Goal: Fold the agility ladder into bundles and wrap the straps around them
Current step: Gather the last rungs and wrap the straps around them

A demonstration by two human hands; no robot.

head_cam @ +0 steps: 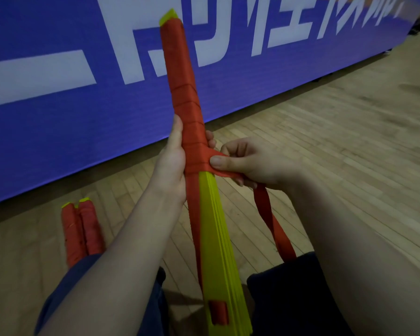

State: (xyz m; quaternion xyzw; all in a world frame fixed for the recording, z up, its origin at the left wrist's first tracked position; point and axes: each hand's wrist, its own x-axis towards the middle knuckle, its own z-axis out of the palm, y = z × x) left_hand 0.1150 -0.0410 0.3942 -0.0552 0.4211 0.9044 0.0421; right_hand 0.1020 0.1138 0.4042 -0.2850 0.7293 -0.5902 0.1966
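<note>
Blue banner (58, 117) behind; bundle (180, 81) points up-away, strap (272, 221) hanging.

The one wide-angle head camera is looking forward and down from close above the forearms, framing the left hand (172, 161) and right hand (250, 163) on the bundle (180, 81) and strap (268, 214) mid-frame, with wooden floor (325, 141) and blue banner (58, 117) slanting behind.

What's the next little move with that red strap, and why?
Probably carry the strap round the bundle once more, just below the last turn: the right hand pinches it beside the bundle, the left hand grips the wrapped part, and the lower half shows bare yellow.
</note>
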